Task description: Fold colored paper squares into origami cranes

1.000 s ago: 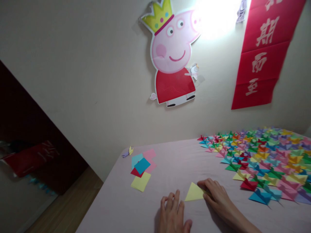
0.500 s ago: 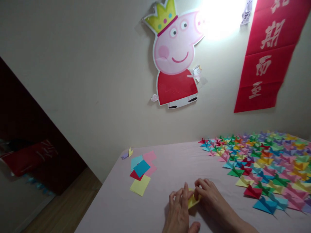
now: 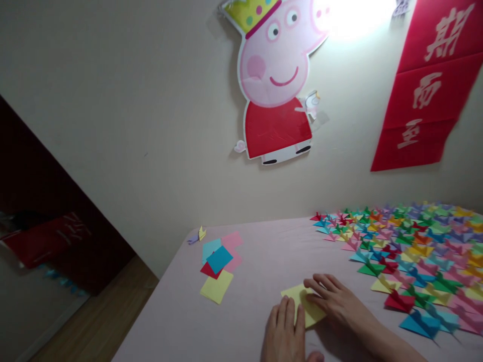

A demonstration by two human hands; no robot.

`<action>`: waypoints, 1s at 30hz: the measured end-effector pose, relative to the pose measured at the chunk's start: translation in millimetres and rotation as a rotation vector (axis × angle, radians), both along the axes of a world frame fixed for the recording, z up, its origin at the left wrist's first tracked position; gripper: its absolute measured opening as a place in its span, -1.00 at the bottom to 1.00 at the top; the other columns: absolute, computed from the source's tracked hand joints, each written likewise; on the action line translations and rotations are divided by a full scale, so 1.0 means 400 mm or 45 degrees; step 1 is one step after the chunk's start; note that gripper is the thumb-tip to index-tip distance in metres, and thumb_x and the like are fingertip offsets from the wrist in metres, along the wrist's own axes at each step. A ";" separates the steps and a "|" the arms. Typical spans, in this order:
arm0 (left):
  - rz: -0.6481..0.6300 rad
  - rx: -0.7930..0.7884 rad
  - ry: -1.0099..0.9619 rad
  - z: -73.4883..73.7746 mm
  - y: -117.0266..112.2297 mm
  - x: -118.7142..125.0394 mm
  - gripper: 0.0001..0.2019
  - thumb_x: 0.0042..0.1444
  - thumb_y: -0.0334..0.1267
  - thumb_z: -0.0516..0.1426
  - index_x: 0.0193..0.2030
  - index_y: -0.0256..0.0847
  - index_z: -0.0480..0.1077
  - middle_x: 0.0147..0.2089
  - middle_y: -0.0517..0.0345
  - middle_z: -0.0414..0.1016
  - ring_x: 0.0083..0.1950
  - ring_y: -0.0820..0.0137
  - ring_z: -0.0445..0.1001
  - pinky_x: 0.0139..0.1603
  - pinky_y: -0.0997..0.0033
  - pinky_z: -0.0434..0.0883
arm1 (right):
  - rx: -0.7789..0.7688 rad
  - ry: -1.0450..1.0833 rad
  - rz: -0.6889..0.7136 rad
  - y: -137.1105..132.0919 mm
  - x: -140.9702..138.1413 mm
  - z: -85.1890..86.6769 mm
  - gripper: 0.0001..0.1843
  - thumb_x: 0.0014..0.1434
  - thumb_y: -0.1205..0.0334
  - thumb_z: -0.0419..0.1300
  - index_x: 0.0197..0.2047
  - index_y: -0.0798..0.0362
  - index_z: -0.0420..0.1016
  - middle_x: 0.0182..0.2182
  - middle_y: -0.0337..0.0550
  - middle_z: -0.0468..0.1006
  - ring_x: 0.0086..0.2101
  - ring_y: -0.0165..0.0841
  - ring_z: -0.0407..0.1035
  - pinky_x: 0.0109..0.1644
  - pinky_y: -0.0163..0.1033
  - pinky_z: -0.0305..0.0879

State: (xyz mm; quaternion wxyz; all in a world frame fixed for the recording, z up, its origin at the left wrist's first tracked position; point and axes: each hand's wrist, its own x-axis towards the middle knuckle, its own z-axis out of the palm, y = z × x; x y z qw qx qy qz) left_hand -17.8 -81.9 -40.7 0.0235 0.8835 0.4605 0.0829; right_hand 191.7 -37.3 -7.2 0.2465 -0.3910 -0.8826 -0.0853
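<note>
Flattening looks to be the step in hand: a yellow square sheet of paper [image 3: 293,293] lies opened out on the pink-covered desk [image 3: 256,251], close to its near edge. The left hand [image 3: 285,329] rests palm down on the sheet's near corner, fingers straight and together. The right hand [image 3: 335,299] lies across its right side, fingers flat and slightly spread. Neither of the 2 hands grips anything; both only press.

Toward the desk's left edge sits a loose pile of coloured paper squares [image 3: 219,261], well apart from the sheet. Rows of small folded paper shapes in many colours [image 3: 411,256] fill the right side up to the far edge.

As I judge it, a clean crease from here calls for 1 hand pinning the sheet while the other matches corner to corner.
</note>
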 end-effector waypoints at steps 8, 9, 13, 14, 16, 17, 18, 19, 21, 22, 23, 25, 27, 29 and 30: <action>0.145 -0.047 -0.065 0.062 -0.013 0.019 -0.23 0.05 0.29 0.18 0.25 -0.22 0.36 0.09 -0.16 0.45 0.03 -0.02 0.42 0.08 -0.09 0.40 | -0.243 0.152 0.006 -0.079 -0.049 -0.013 -0.83 0.11 0.46 0.19 -0.38 0.00 0.52 -0.37 -0.19 0.58 -0.32 -0.28 0.37 -0.15 -0.20 0.24; 0.145 -0.038 -0.078 0.066 -0.012 0.015 -0.25 0.05 0.28 0.19 0.24 -0.22 0.37 0.11 -0.15 0.45 0.02 -0.01 0.41 0.09 -0.10 0.39 | -0.319 0.154 -0.008 -0.081 -0.053 -0.007 -0.81 0.13 0.47 0.15 -0.38 0.00 0.51 -0.36 -0.18 0.58 -0.33 -0.29 0.38 -0.18 -0.22 0.24; 0.182 -0.002 -0.182 0.064 -0.009 -0.007 -0.40 0.08 0.19 0.20 0.13 -0.20 0.43 0.07 -0.08 0.45 0.02 0.04 0.39 0.10 -0.02 0.36 | -0.622 0.303 -0.108 -0.064 -0.053 0.020 -0.73 0.28 0.33 0.02 -0.40 0.01 0.48 -0.34 -0.13 0.56 -0.32 -0.32 0.42 -0.22 -0.28 0.29; 0.195 0.009 -0.221 0.059 -0.009 -0.013 -0.44 0.12 0.13 0.19 0.14 -0.20 0.41 0.06 -0.07 0.45 0.02 0.06 0.38 0.11 0.01 0.35 | -0.698 0.361 -0.163 -0.056 -0.053 0.025 -0.73 0.29 0.27 0.02 -0.40 0.01 0.46 -0.36 -0.14 0.55 -0.33 -0.32 0.43 -0.23 -0.29 0.30; 0.218 0.034 -0.284 0.047 -0.009 -0.023 -0.48 0.18 -0.01 0.16 0.22 -0.21 0.33 0.06 -0.06 0.45 0.04 0.08 0.37 0.13 0.05 0.33 | -0.834 0.457 -0.289 -0.039 -0.057 0.031 -0.78 0.26 0.21 0.03 -0.39 0.00 0.41 -0.38 -0.17 0.56 -0.35 -0.32 0.44 -0.25 -0.29 0.31; 0.216 0.047 -0.299 0.039 -0.008 -0.027 -0.47 0.20 -0.07 0.14 0.27 -0.23 0.28 0.07 -0.07 0.43 0.06 0.09 0.36 0.14 0.07 0.32 | -0.880 0.488 -0.345 -0.031 -0.060 0.034 -0.81 0.24 0.20 0.04 -0.37 0.00 0.39 -0.40 -0.19 0.56 -0.37 -0.31 0.44 -0.27 -0.29 0.30; 0.202 0.059 -0.302 0.032 -0.008 -0.031 -0.45 0.21 -0.13 0.13 0.31 -0.23 0.22 0.10 -0.08 0.42 0.09 0.09 0.35 0.15 0.09 0.32 | -0.909 0.508 -0.390 -0.024 -0.064 0.036 -0.84 0.22 0.19 0.04 -0.37 -0.01 0.38 -0.42 -0.20 0.56 -0.39 -0.31 0.44 -0.28 -0.28 0.29; 0.181 0.066 -0.297 0.025 -0.007 -0.033 -0.43 0.20 -0.18 0.12 0.34 -0.23 0.18 0.13 -0.09 0.40 0.11 0.09 0.34 0.16 0.10 0.32 | -0.924 0.516 -0.425 -0.019 -0.069 0.037 -0.85 0.20 0.19 0.04 -0.37 -0.02 0.37 -0.43 -0.21 0.57 -0.40 -0.31 0.44 -0.30 -0.28 0.27; 0.153 0.072 -0.286 0.016 -0.006 -0.033 -0.42 0.19 -0.25 0.12 0.35 -0.19 0.16 0.19 -0.08 0.35 0.13 0.10 0.34 0.15 0.13 0.34 | -0.912 0.508 -0.476 -0.012 -0.078 0.039 -0.87 0.19 0.20 0.03 -0.36 -0.03 0.36 -0.44 -0.21 0.58 -0.41 -0.30 0.45 -0.31 -0.28 0.25; 0.160 0.072 -0.289 0.015 -0.007 -0.031 -0.43 0.18 -0.27 0.12 0.34 -0.15 0.18 0.22 -0.07 0.32 0.14 0.11 0.34 0.15 0.14 0.35 | -0.893 0.501 -0.499 -0.010 -0.082 0.040 -0.88 0.18 0.21 0.03 -0.34 -0.03 0.37 -0.44 -0.21 0.59 -0.41 -0.30 0.46 -0.31 -0.28 0.24; 0.178 0.070 -0.295 0.016 -0.007 -0.028 -0.46 0.17 -0.28 0.13 0.32 -0.11 0.21 0.25 -0.05 0.30 0.16 0.11 0.33 0.15 0.14 0.35 | -0.868 0.492 -0.514 -0.009 -0.086 0.041 -0.88 0.17 0.22 0.02 -0.31 -0.04 0.37 -0.43 -0.21 0.59 -0.40 -0.30 0.46 -0.32 -0.29 0.23; 0.223 0.063 -0.313 0.023 -0.011 -0.021 -0.51 0.17 -0.27 0.15 0.26 -0.06 0.28 0.29 -0.01 0.27 0.19 0.10 0.31 0.16 0.13 0.35 | -0.818 0.473 -0.517 -0.008 -0.091 0.041 -0.87 0.18 0.25 0.01 -0.26 -0.05 0.37 -0.42 -0.20 0.61 -0.42 -0.29 0.47 -0.34 -0.29 0.22; 0.249 0.047 -0.314 0.034 -0.014 -0.014 -0.53 0.16 -0.24 0.17 0.23 -0.02 0.31 0.30 0.04 0.27 0.21 0.09 0.29 0.18 0.11 0.34 | -0.781 0.436 -0.510 -0.006 -0.094 0.041 -0.85 0.20 0.26 0.00 -0.23 -0.05 0.37 -0.40 -0.19 0.62 -0.43 -0.29 0.47 -0.36 -0.29 0.21; 0.262 0.020 -0.298 0.047 -0.017 -0.011 -0.52 0.15 -0.23 0.17 0.24 0.01 0.30 0.29 0.09 0.29 0.20 0.10 0.29 0.18 0.12 0.35 | -0.752 0.373 -0.513 -0.002 -0.095 0.041 -0.85 0.22 0.26 0.00 -0.25 -0.05 0.38 -0.41 -0.18 0.63 -0.43 -0.27 0.47 -0.37 -0.28 0.20; 0.268 0.008 -0.287 0.053 -0.018 -0.010 -0.52 0.15 -0.22 0.18 0.24 0.02 0.30 0.28 0.10 0.30 0.19 0.11 0.30 0.17 0.13 0.35 | -0.737 0.340 -0.520 0.000 -0.095 0.041 -0.85 0.23 0.26 0.00 -0.25 -0.05 0.40 -0.42 -0.19 0.63 -0.42 -0.26 0.48 -0.36 -0.28 0.19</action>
